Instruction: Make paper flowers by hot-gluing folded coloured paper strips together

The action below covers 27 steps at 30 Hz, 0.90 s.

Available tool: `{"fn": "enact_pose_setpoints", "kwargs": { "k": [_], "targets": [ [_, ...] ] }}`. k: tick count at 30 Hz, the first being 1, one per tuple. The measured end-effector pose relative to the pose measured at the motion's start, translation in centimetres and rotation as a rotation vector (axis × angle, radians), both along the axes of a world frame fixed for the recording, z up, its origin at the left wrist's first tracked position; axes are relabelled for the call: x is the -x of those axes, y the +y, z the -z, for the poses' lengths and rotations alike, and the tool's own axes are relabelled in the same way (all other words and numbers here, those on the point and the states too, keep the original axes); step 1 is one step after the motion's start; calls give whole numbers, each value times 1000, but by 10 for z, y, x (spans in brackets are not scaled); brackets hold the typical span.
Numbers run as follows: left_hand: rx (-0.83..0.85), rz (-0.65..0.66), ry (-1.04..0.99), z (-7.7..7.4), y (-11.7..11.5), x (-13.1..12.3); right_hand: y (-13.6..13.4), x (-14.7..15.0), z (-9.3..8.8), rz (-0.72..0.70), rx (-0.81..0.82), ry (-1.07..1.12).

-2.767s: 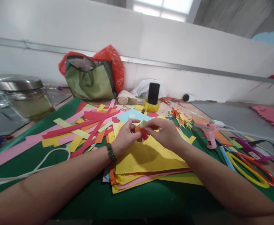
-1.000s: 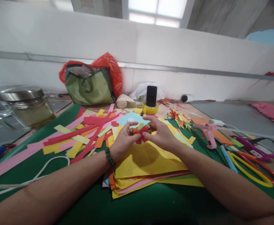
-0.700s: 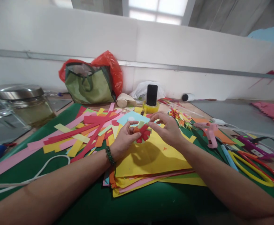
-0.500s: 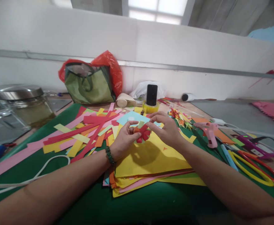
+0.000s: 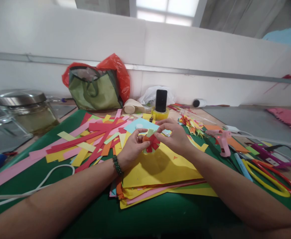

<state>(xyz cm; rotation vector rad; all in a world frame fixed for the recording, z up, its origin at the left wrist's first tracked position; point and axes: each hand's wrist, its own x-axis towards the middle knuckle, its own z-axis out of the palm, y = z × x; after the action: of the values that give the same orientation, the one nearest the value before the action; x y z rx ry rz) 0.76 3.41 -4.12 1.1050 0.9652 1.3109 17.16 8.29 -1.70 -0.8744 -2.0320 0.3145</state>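
Observation:
A small paper flower (image 5: 152, 142) with red, orange and pale green petals is pinched between the thumb and fingers of my left hand (image 5: 133, 143), which wears a green bead bracelet on the wrist. My right hand (image 5: 173, 135) closes its thumb and forefinger on the flower's upper right edge, by the pale green petal. Below both hands lies a stack of coloured paper with a yellow sheet (image 5: 157, 171) on top. A light blue sheet (image 5: 142, 123) shows just behind my fingers.
Cut paper strips (image 5: 85, 139) spread over the green mat (image 5: 85, 212) on the left. To the right are a pink glue gun (image 5: 224, 141), scissors (image 5: 266, 182) and a paper-strip bundle (image 5: 191, 124). A glass jug (image 5: 33, 113), green bag (image 5: 95, 91) and phone (image 5: 161, 100) stand behind.
My right thumb and forefinger have moved slightly left and down onto the flower's petals. My left hand keeps its pinch almost in the same place.

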Motion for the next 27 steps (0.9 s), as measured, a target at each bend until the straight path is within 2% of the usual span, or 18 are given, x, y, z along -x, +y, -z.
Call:
{"fn": "enact_pose_setpoints", "kwargs": {
  "k": [27],
  "targets": [
    [7, 4, 12, 1, 0, 1, -5, 1, 1, 20, -62, 17]
  ]
}}
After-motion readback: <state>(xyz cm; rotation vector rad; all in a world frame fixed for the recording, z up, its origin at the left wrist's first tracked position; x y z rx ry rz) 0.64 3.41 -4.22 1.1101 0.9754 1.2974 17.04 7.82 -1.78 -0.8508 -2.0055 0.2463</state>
